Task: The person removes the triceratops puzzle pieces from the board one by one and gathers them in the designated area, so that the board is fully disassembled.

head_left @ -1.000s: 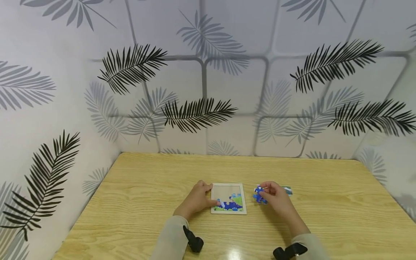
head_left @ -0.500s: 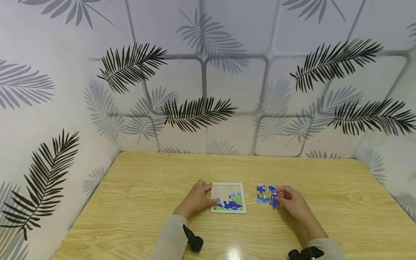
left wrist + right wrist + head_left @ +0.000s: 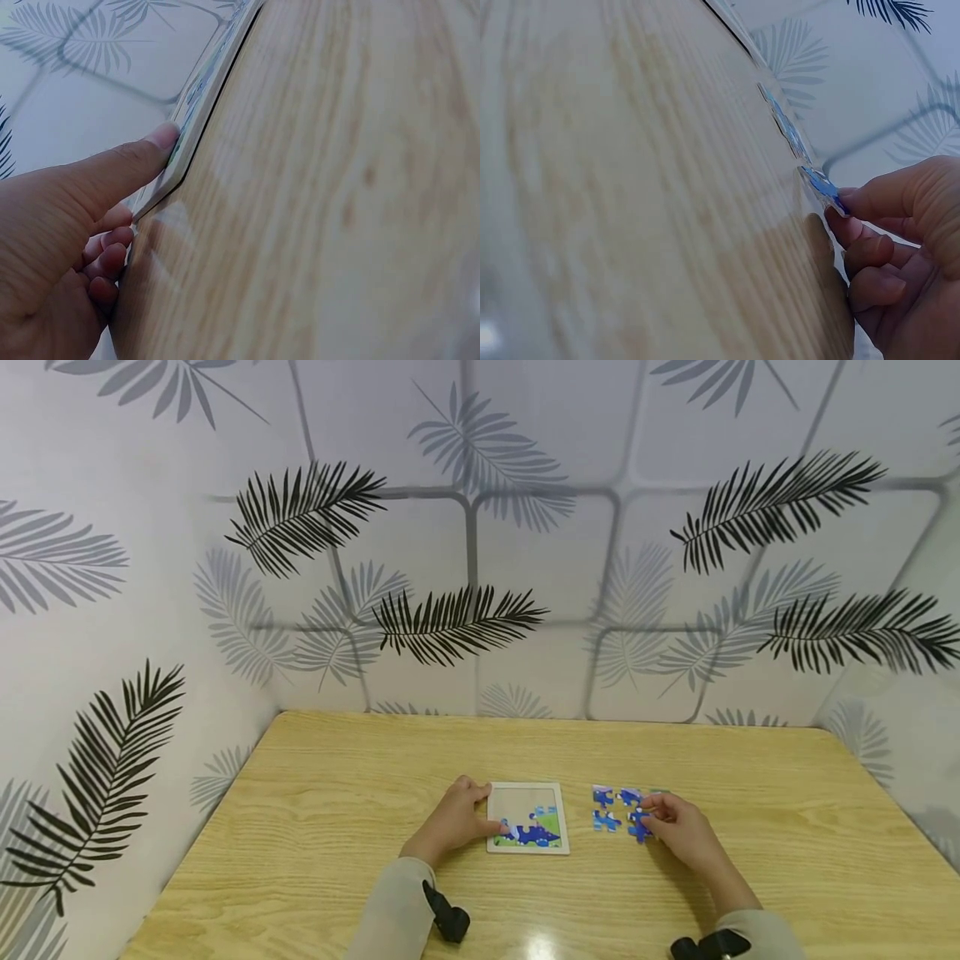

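Observation:
A square, white-rimmed puzzle tray [image 3: 566, 818] lies on the table, its lower part filled with jigsaw pieces forming a dark-blue figure on green. My left hand [image 3: 452, 820] holds its left side, thumb [image 3: 161, 136] over the rim and the other fingers at the edge. To the right, my right hand [image 3: 686, 831] pinches a blue jigsaw piece [image 3: 637, 827] between thumb and fingertips. The right wrist view shows that piece [image 3: 823, 186] tilted close over the tabletop. Left of and behind it lie loose blue pieces, among them one at the back [image 3: 602, 795] and one nearer [image 3: 606, 821].
A greenish piece [image 3: 660, 791] shows partly behind the right hand. The wood-grain table [image 3: 337, 777] ends at a wall [image 3: 540, 668] printed with palm leaves. Black wrist cameras, such as the left one [image 3: 450, 920], sit at both sleeves.
My right hand has moved right with the blue piece, bringing the loose pieces on the left into view. The left hand and the tray stay where they were.

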Action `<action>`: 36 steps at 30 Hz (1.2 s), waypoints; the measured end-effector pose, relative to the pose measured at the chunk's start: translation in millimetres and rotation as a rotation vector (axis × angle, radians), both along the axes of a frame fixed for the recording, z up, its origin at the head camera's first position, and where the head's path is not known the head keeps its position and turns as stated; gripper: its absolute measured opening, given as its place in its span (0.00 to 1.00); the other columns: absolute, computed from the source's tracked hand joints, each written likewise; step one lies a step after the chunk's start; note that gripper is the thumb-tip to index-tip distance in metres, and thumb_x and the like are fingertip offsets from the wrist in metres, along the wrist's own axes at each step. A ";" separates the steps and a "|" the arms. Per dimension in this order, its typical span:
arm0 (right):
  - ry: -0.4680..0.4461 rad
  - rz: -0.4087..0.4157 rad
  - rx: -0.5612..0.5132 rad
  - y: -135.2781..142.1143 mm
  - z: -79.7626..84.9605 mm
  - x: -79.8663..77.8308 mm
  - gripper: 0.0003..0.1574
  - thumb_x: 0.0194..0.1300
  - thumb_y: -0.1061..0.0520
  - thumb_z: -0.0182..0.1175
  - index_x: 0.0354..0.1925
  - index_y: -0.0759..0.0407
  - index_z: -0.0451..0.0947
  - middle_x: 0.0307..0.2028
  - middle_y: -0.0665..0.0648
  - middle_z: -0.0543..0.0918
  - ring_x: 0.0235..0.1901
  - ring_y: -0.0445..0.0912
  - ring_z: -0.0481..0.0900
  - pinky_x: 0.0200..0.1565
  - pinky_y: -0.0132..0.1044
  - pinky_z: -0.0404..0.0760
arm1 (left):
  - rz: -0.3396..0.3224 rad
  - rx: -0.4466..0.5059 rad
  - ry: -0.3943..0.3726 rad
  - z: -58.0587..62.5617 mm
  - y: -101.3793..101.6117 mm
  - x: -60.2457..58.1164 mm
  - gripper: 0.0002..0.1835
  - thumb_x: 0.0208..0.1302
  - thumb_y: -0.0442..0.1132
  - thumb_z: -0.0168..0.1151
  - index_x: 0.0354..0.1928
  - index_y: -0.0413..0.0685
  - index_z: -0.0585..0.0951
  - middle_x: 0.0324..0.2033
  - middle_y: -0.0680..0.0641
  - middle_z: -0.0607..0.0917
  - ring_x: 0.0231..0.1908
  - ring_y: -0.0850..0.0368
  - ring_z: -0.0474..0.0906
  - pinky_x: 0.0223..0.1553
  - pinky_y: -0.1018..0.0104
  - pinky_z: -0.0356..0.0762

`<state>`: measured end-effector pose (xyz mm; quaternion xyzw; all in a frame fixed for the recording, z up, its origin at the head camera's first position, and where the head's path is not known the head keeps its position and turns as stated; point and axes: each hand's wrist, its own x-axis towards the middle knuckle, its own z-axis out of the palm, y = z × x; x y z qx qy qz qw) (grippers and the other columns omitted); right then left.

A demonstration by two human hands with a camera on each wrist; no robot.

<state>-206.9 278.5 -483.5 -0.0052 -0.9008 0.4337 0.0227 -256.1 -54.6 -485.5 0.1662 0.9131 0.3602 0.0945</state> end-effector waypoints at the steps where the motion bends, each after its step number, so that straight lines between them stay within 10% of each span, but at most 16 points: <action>1: -0.002 -0.002 0.004 -0.2 -0.3 -0.1 0.10 0.63 0.66 0.58 0.44 0.69 0.75 0.30 0.56 0.77 0.29 0.44 0.71 0.27 0.33 0.71 | 0.000 -0.001 0.000 0.0 0.1 0.1 0.43 0.51 0.49 0.72 0.65 0.36 0.67 0.38 0.50 0.66 0.40 0.55 0.62 0.45 0.61 0.65; 36: 0.008 -0.056 -0.047 -6.8 4.2 0.6 0.13 0.64 0.63 0.59 0.46 0.72 0.75 0.35 0.59 0.77 0.34 0.42 0.72 0.32 0.31 0.74 | 0.008 0.000 -0.014 2.3 -0.6 0.8 0.42 0.52 0.49 0.72 0.66 0.37 0.67 0.37 0.50 0.66 0.39 0.56 0.62 0.44 0.62 0.64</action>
